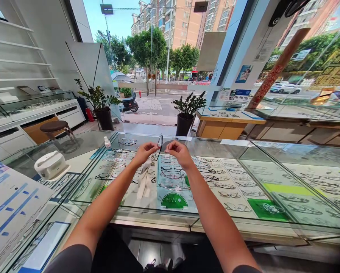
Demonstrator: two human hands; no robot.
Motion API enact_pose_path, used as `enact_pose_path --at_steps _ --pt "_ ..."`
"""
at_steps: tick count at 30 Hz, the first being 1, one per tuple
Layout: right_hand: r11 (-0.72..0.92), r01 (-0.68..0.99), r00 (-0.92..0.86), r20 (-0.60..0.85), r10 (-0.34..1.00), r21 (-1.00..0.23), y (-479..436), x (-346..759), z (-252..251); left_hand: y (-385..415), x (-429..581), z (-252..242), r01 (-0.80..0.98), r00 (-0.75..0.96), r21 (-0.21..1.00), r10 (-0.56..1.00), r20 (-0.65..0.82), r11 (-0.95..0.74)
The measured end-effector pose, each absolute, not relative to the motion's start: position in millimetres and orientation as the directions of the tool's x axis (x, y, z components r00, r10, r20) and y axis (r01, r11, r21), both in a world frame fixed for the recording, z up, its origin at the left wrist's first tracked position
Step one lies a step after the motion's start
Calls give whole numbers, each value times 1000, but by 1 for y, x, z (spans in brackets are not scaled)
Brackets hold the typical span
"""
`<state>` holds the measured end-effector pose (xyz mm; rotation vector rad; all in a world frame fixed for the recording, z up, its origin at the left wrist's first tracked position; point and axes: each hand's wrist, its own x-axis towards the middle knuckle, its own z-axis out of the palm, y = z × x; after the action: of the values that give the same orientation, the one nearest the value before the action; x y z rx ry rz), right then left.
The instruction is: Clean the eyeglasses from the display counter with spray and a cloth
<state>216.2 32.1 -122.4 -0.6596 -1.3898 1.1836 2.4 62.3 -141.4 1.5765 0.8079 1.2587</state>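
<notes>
The cloth [144, 184] lies on the glass tabletop [147, 207]. The glasses [159, 147] are held up just beyond the cloth and slightly to its right, tilted nearly on end. The left hand [144, 152], beyond the cloth, pinches the glasses between thumb and fingers. The right hand [179, 152], beyond and to the right of the cloth, has its thumb and fingers pressed together close to the glasses; I cannot tell whether they grip anything. Rows of frames [210, 178] show through the glass on both sides of the cloth. The bottle [107, 143] stands beyond it, to the left.
</notes>
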Motion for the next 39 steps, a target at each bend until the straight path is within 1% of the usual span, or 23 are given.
enact_pose_path --at_steps 4,12,20,27,32,39 --pt "314 -249 -186 363 913 -916 41 211 -139 57 6 -155 -144 276 941 901 335 -306" --pt "289 -297 -201 355 913 -910 40 213 -144 50 3 -154 -176 253 951 922 294 -255" --pt "319 -318 -215 395 893 -893 41 214 -147 42 8 -151 -245 280 949 922 265 -198" --pt "301 -256 -220 359 907 -919 38 212 -147 45 11 -152 -249 258 939 918 300 -237" --pt "322 -210 -235 368 900 -923 36 212 -148 44 11 -153 -207 276 930 894 353 -303" --pt "342 -188 -211 378 902 -921 37 209 -148 46 9 -153 -168 283 927 884 372 -336"
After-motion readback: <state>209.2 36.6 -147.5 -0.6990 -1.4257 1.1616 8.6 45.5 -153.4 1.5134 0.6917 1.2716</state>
